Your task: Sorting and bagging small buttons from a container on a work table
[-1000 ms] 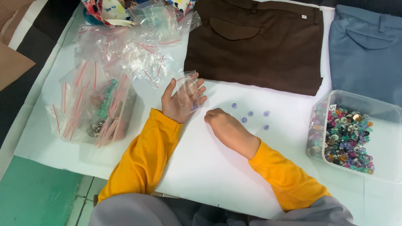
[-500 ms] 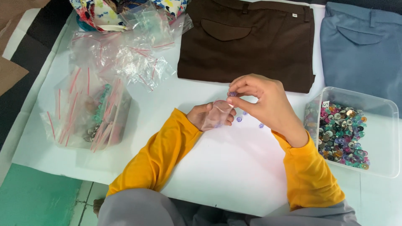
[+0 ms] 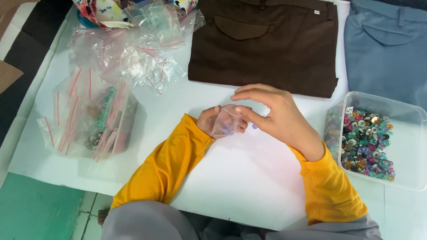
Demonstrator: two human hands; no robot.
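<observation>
Closing over the small clear bag (image 3: 226, 121), both hands now meet.

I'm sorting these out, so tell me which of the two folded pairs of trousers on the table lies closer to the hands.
The brown trousers, folded directly above the right hand and left hand. The blue-grey trousers lie farther off in the top right corner, above the clear tub.

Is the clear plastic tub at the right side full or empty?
Partly full. The clear tub holds a heap of small colourful beads toward its left side, while its right part shows bare bottom.
</observation>
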